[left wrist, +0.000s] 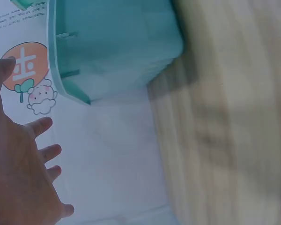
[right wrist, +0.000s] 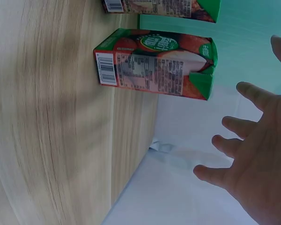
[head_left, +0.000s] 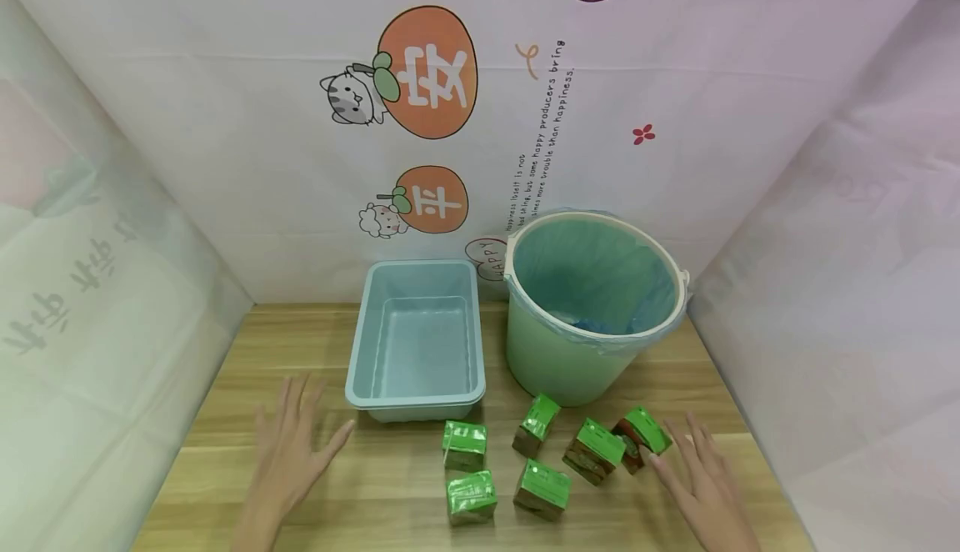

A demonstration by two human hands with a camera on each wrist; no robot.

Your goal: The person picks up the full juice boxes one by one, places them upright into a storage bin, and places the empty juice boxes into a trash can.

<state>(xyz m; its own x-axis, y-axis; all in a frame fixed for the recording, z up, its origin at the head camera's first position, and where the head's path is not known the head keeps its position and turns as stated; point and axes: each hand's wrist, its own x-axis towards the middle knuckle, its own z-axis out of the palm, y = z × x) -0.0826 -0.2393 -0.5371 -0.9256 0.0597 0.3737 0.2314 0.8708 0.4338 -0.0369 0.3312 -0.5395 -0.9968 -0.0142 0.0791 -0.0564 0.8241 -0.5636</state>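
Several small juice cartons with green tops stand on the wooden table in front of me. The rightmost carton (head_left: 647, 431) is closest to my right hand (head_left: 705, 481), whose fingers are spread and hold nothing. In the right wrist view, a gap shows between that hand (right wrist: 262, 150) and the upright carton (right wrist: 154, 65); part of another carton (right wrist: 164, 7) shows at the top. My left hand (head_left: 291, 448), fingers also spread, is just left of the light blue plastic basin (head_left: 416, 406). The left wrist view has this hand (left wrist: 21, 168) apart from the basin's side (left wrist: 117, 42).
A pale green bucket (head_left: 558, 368) lined with a plastic bag stands right of the basin, behind the cartons. White printed cloth (head_left: 285, 160) walls the table (head_left: 375, 494) at the back and both sides.
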